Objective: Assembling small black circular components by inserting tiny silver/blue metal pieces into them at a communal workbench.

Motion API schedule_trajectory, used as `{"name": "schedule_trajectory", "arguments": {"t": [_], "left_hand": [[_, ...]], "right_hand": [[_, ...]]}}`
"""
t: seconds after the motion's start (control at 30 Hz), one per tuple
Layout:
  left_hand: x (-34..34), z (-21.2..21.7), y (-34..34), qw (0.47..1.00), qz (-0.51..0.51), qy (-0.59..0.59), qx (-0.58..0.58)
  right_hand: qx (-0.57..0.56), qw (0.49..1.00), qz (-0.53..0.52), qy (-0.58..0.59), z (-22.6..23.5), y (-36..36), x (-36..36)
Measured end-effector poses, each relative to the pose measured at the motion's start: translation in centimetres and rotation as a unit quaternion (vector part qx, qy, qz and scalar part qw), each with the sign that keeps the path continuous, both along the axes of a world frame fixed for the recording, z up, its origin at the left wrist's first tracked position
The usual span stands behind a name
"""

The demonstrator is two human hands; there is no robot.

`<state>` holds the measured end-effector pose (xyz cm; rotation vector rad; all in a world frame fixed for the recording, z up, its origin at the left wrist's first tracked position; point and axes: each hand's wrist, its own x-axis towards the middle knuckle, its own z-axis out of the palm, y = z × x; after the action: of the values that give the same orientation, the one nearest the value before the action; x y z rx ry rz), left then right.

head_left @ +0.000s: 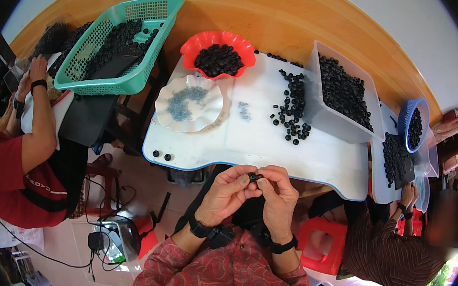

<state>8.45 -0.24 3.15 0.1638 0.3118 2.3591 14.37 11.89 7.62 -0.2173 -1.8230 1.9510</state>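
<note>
Pinching small black ring (pixel 256 176) between left hand (pixel 228 193), right hand (pixel 277 198).

The small black ring (pixel 256 176) pinched between the left hand (pixel 228 192) and the right hand (pixel 278 196) looks like matt rubber or plastic. The white table (pixel 273 142) has a smooth, faintly glossy plastic-like top with a pale blue edge. Near its far left corner, the red scalloped bowl (pixel 193 48) is glossy plastic; the white scalloped dish (pixel 210 108) beside it looks smooth and semi-glossy. At the far right corner stands a translucent, frosted plastic bin (pixel 325 116). The green basket (pixel 130 81) is latticed plastic. Both wrists wear matt black bands, and the sleeves are patterned red cloth.
</note>
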Motion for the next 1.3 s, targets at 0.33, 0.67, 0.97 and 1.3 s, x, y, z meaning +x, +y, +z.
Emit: {"name": "schedule_trajectory", "arguments": {"t": [0.33, 0.67, 0.97, 1.3], "left_hand": [[-1.4, -0.7, -0.1, 0.999, 0.029, -0.02, 0.001], [-2.0, -0.7, -0.1, 0.997, 0.047, -0.007, -0.052], [-2.0, -0.6, 0.0, 0.995, 0.062, -0.003, -0.083], [-2.1, -0.9, 0.1, 0.99, 0.098, -0.009, -0.105]], "right_hand": [[0.022, 0.999, 0.004, -0.029, -0.3, -0.4, -2.0], [0.025, 0.999, 0.008, -0.037, -0.6, -0.3, -3.0], [0.071, 0.997, 0.015, -0.041, -0.6, 0.1, -3.3], [0.125, 0.991, 0.035, -0.019, -1.0, 0.1, -4.3]]}}
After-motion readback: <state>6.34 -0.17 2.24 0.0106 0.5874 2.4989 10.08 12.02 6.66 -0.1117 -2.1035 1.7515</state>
